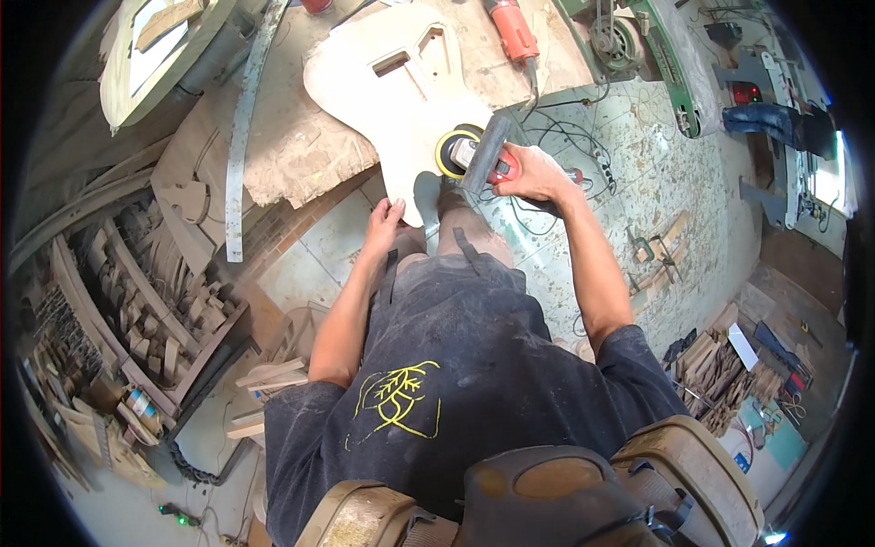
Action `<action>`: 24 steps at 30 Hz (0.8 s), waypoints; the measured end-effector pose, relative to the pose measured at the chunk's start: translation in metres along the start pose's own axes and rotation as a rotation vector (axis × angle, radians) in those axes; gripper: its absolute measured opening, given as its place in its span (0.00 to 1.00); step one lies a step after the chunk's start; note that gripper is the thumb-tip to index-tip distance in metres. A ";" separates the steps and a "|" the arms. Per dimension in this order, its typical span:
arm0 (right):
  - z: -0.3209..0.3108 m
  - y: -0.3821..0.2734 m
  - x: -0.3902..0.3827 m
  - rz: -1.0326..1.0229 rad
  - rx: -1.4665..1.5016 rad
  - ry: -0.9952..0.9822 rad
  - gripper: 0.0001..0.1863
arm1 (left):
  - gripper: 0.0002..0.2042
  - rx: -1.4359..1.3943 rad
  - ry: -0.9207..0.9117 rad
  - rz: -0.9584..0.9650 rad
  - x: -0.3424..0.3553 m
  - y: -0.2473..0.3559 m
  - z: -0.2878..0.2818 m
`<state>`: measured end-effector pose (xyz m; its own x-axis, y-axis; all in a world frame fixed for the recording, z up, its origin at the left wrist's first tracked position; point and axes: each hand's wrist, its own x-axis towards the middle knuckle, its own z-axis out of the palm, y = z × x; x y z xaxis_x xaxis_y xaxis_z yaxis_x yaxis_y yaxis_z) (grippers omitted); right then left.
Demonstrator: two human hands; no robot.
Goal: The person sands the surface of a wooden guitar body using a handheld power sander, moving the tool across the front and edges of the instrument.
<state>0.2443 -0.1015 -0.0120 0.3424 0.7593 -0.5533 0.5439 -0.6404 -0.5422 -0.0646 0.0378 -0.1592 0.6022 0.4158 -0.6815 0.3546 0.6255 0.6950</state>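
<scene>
A pale wooden guitar body [406,91] with routed pockets lies on the workbench, one long horn jutting over the near edge toward me. My left hand [384,224] is closed around the tip of that horn. In my right hand [540,173] is a red and grey power sander [504,168], fingers wrapped around its body. Its round pad with a yellow rim [447,153] meets the guitar body's right edge in the view; whether it presses on the wood I cannot tell. A dark grey bar-shaped part [487,153] crosses the sander and hides some of it.
Another red power tool [515,35] with a cord lies on the bench [283,155]'s far right. A long metal ruler [244,150] overhangs the left side. Cables [583,146] trail over the floor at right. Wood offcuts [155,319] fill a rack at left; a clamp [652,251] lies right.
</scene>
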 end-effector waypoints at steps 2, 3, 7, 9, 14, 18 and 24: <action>0.000 -0.002 0.001 0.007 -0.009 0.007 0.31 | 0.19 0.006 -0.002 0.007 -0.001 0.001 0.000; -0.001 -0.002 0.002 0.003 -0.005 0.015 0.31 | 0.19 0.012 -0.004 0.014 -0.001 0.001 -0.001; -0.001 -0.001 0.006 0.017 0.002 0.034 0.32 | 0.19 0.038 -0.005 0.024 0.001 -0.002 -0.003; 0.001 0.002 0.005 0.024 0.006 0.027 0.32 | 0.19 0.022 -0.013 -0.003 0.001 -0.002 -0.004; 0.002 0.003 0.000 0.032 0.026 -0.004 0.33 | 0.19 0.014 -0.005 -0.001 -0.002 0.003 0.001; 0.000 -0.001 0.002 0.020 0.016 0.026 0.33 | 0.20 0.046 -0.017 0.004 0.000 -0.002 -0.004; 0.003 0.006 0.003 0.016 0.019 0.043 0.33 | 0.20 0.029 -0.025 0.007 0.001 -0.002 -0.004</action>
<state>0.2465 -0.1032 -0.0188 0.3833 0.7532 -0.5345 0.5239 -0.6539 -0.5458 -0.0675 0.0390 -0.1619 0.6223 0.4032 -0.6709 0.3705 0.6033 0.7063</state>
